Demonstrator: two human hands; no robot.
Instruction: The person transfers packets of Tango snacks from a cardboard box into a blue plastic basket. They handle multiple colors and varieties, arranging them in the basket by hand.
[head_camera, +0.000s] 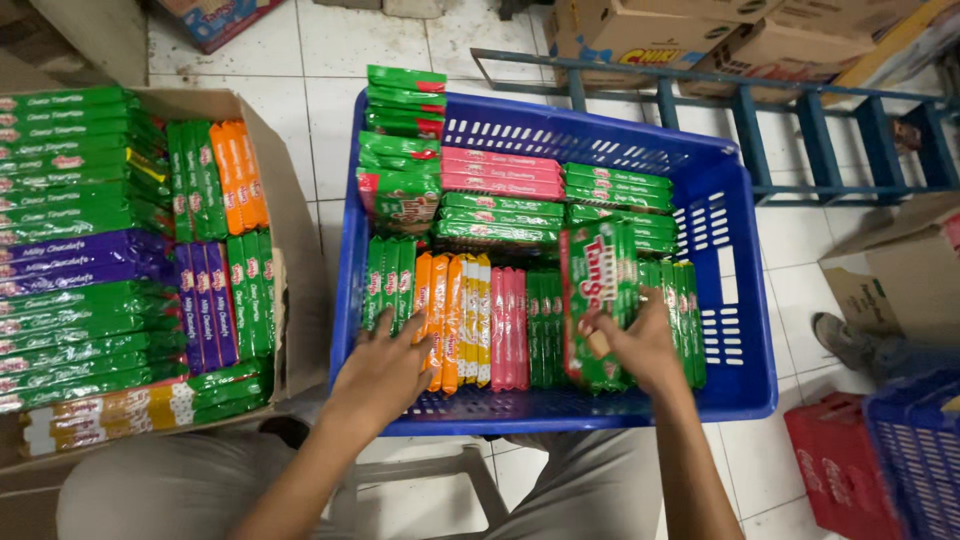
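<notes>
Nearest are the person's knees in smooth grey-beige trousers, with a pale plastic stool (440, 475) showing between them. Both bare forearms reach forward into a blue plastic crate (745, 300) with slotted, lattice-like walls, which stands on a floor of white square tiles (330, 130) with dark, grimy grout lines.

The left hand (385, 372) lies flat with fingers spread loosely on the near ends of upright green and orange wafer packs (450, 320), pressing them rather than gripping. The right hand (640, 345) has its fingers closed around a green wafer pack (598, 300) with a red edge, holding it upright, face towards the camera, among the near row of packs in the crate's right half. All the packs are slim, glossy foil-wrapped rectangles, green, orange, yellow and pink, standing on edge in the near row and stacked flat in the far row.

To the left an open brown cardboard box (290, 250), its flaps rough and bent, holds tightly packed green, purple and orange packs. At the near right sit a red plastic crate (835, 470) and another blue one (920, 450), with a grey shoe (845, 340) of another person on the tiles beside a cardboard carton (900, 280). Farther back, a blue painted metal frame (800, 110) lies on the floor, and more cardboard cartons (690, 30) line the far edge.
</notes>
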